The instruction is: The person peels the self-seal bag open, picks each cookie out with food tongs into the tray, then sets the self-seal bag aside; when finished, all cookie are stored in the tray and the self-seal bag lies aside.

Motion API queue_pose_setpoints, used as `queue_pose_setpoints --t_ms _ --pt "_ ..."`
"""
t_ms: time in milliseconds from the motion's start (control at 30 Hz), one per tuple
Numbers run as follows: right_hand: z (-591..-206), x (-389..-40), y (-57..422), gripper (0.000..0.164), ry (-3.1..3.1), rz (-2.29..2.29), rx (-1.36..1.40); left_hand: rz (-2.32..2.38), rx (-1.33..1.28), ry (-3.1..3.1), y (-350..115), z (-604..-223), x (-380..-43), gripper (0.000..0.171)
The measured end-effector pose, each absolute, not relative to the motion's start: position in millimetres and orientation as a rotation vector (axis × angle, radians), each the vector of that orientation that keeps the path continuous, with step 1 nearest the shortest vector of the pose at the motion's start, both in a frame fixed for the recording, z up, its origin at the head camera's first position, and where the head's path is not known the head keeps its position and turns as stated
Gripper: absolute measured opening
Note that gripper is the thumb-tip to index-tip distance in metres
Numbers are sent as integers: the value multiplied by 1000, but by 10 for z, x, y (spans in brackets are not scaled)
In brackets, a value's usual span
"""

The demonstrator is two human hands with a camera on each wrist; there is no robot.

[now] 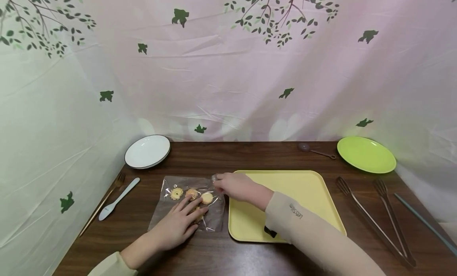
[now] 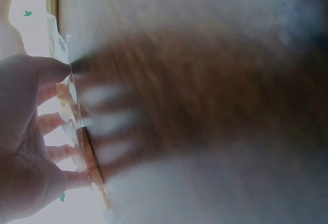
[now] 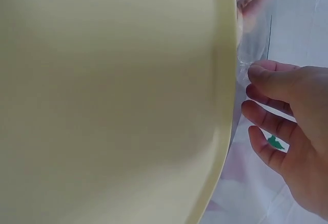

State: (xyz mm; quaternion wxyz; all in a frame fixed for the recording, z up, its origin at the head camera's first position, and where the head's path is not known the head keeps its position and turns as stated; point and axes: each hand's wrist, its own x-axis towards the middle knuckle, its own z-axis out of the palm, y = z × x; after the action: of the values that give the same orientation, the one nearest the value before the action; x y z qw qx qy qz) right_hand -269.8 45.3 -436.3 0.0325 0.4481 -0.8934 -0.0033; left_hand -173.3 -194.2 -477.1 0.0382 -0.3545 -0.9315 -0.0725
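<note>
A clear plastic bag [image 1: 160, 206] lies flat on the dark wooden table, left of a yellow tray [image 1: 285, 204]. Several cookies [image 1: 176, 193] show through it, one partly covered by fingers. My left hand [image 1: 175, 224] rests on the bag with its fingers spread over the cookies; the left wrist view shows those fingertips touching the bag's surface. At the bag's upper right corner, my right hand [image 1: 237, 186] pinches the plastic between thumb and index finger. In the right wrist view the pinched plastic [image 3: 245, 70] sits just beyond the tray's rim.
A white plate [image 1: 147, 151] stands back left, with a fork [image 1: 103, 202] and a light blue spoon [image 1: 119, 199] before it. A green plate [image 1: 366, 154] and a brown spoon [image 1: 315, 151] are back right. Metal tongs [image 1: 375, 220] and a teal stick [image 1: 425, 220] lie at the right.
</note>
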Motion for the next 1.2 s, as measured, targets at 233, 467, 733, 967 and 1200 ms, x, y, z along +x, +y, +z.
queue_pose_setpoints --t_ms 233,467,733,967,1200 --pt "-4347 -2682 623 21 -2727 3 1367 -247 -1094 -2879 -1934 -4748 -1736 48" --pt "-4345 -2727 613 20 -2757 126 1378 -238 -1092 -2863 -1932 -4751 -1742 49" --pt "-4380 -2879 459 39 -2816 62 1347 -264 -1085 -2869 -1933 -4765 -1740 50" --pt "-4466 -2988 365 19 -2843 60 1334 -271 -1092 -2874 -1925 -4765 -1737 50" --pt "-4483 -3037 347 23 -2840 79 1295 -280 -1085 -2868 -1911 -4758 -1736 50"
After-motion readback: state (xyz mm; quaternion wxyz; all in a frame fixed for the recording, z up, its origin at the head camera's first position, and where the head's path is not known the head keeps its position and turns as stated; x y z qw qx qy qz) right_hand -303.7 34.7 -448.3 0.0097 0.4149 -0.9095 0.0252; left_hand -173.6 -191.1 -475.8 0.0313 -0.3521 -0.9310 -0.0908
